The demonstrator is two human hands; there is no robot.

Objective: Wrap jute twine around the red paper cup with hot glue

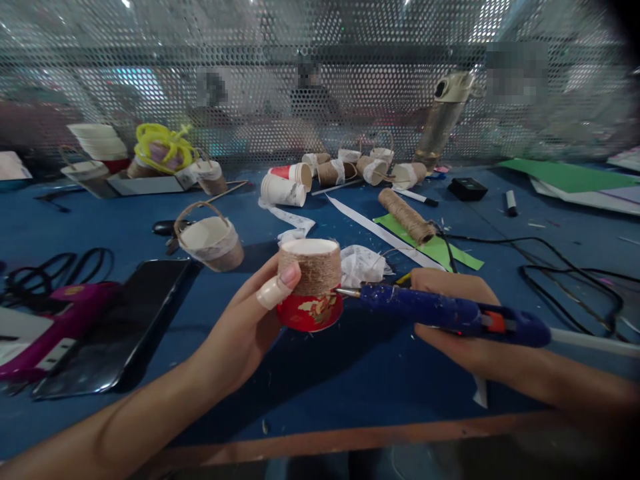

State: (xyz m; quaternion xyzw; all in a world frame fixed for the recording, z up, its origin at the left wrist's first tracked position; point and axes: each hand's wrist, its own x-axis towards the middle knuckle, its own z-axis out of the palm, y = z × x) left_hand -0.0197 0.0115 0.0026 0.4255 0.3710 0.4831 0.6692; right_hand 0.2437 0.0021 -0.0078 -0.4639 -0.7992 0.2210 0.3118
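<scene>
Holding the twine-wrapped cup (305, 317) over the surface (320, 393), mid-width, towards its near edge.
Head view: I find the left hand (250, 327) gripping the cup, the right hand (453, 283) closed round the glue gun (425, 307), nozzle (349, 292) at the lowest twine. A slip could burn the left thumb (284, 281); excess glue could smear the red print.
</scene>
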